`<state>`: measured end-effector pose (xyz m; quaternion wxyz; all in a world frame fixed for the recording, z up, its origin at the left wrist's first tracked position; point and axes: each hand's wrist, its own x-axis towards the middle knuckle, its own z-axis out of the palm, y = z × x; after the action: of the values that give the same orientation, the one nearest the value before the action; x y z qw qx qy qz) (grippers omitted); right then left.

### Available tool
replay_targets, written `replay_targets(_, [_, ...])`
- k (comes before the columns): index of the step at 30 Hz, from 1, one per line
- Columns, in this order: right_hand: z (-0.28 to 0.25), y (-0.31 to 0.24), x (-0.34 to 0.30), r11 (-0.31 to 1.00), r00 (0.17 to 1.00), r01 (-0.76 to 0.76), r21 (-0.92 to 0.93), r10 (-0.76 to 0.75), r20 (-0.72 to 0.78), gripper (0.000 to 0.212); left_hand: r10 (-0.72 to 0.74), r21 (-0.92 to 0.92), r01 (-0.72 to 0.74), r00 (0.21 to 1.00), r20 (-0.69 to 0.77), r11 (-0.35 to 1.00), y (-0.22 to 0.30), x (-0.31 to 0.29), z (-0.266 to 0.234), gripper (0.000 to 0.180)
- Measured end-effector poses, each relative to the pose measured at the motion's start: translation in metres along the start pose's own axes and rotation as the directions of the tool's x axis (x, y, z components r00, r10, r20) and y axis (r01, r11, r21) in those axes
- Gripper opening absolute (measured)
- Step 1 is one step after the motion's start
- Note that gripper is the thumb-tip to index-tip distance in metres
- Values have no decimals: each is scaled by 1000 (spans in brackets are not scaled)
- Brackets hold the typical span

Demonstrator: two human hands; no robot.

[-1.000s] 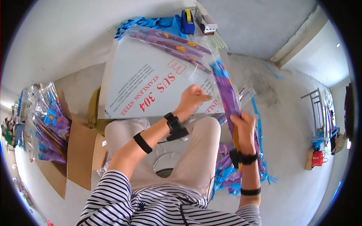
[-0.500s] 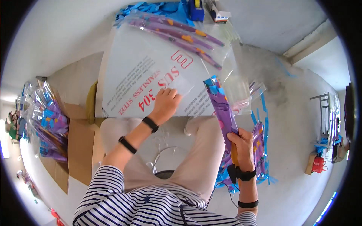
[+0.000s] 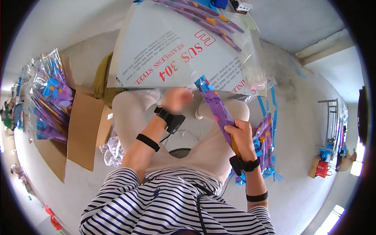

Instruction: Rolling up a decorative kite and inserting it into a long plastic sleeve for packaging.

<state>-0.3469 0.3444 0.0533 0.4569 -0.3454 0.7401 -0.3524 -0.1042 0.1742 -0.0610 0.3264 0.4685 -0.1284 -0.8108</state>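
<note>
Clear-wrapped purple-and-blue bundles (image 3: 55, 90) crowd an open cardboard box (image 3: 86, 129) at far left, seen from my remote post; I judge these finished. Next along, the left hand (image 3: 177, 98) hangs above the lap, by the near edge of a white printed board (image 3: 133, 23); its fingers look curled, but blur keeps me from telling whether they grip anything. Toward the board's far side lie purple strips (image 3: 211, 21) with clear film about them, part-way along by my reading. A folded purple strip (image 3: 216, 105) with a blue tip slants over the right thigh, pinched between the thumb and fingers of the right hand (image 3: 242, 137); I take it as unfinished. Beyond, a heap of similar pieces (image 3: 265, 135) beside the right leg looks to me like work left.

Hidden from me: the bundles' lower ends, behind cardboard; the board's far edge and a blue object (image 3: 220, 3), cut off at the top; the held strip's lower end, behind the right hand and wrist gear. Whether that strip wears a clear sleeve, I cannot make out.
</note>
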Motion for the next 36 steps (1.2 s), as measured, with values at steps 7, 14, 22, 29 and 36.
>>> replay_targets(7, [-17, 31, -41, 970, 994, 15, -241, 12, 109, 12, 170, 67, -172, 984, 47, 983, -12, -26, -8, 16])
replay_targets(14, [-23, 24, -66, 968, 995, -4, -250, 28, 92, 25, 247, 59, -250, 967, 56, 966, -16, -39, -5, 21])
replay_targets(22, [-19, 14, -72, 984, 980, -158, -86, 167, 107, 20, 348, 246, -359, 933, 90, 900, -11, -41, 3, 37])
replay_targets(29, [-7, 1, -67, 952, 945, -273, 141, 238, 223, 13, 368, 308, -383, 923, 109, 871, -11, -46, 7, 44])
replay_targets(36, [11, -3, -57, 861, 926, -342, 375, 243, 288, 11, 339, 314, -362, 932, 130, 877, -14, -48, 8, 51])
